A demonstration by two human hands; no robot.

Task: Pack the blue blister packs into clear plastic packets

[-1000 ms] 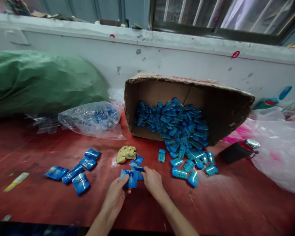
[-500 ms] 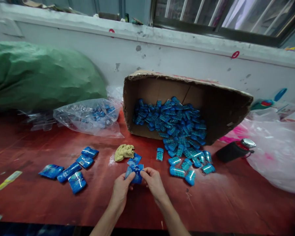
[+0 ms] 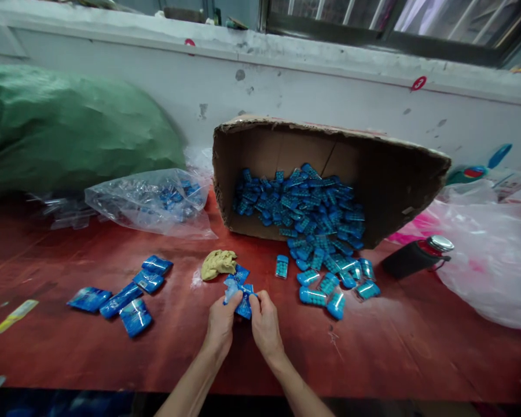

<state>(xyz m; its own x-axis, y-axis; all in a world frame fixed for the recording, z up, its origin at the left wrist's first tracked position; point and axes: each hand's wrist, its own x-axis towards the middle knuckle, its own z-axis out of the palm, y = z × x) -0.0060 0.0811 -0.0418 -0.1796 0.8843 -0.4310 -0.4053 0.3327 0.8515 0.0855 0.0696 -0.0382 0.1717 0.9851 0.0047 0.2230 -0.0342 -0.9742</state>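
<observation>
Between both hands is a blue plastic wrapper [image 3: 244,307], crumpled and partly hidden by the fingers. My left hand [image 3: 221,324] pinches its left side; my right hand [image 3: 265,324] grips the right side, thumb on top. Just beyond lies another blue wrapper piece [image 3: 239,273], beside a lump of yellowish putty-like material [image 3: 218,264]. To the left, several shiny blue packets [image 3: 135,317] lie in a loose group. A single small clear bottle with a blue cap and blue pellets [image 3: 282,266] stands apart, right of the putty-like lump.
A cardboard box [image 3: 410,191] on its side spills many small blue bottles [image 3: 312,296] onto the red table [image 3: 373,353]. Behind are a clear bag [image 3: 125,197] and a big green sack [image 3: 78,127]. At right are a dark flask [image 3: 410,258] and white plastic bags [image 3: 495,260].
My hands have turned more upright and drawn the blue wrapper out of its flat shape; it looks more crumpled. The view has tilted slightly downward.
</observation>
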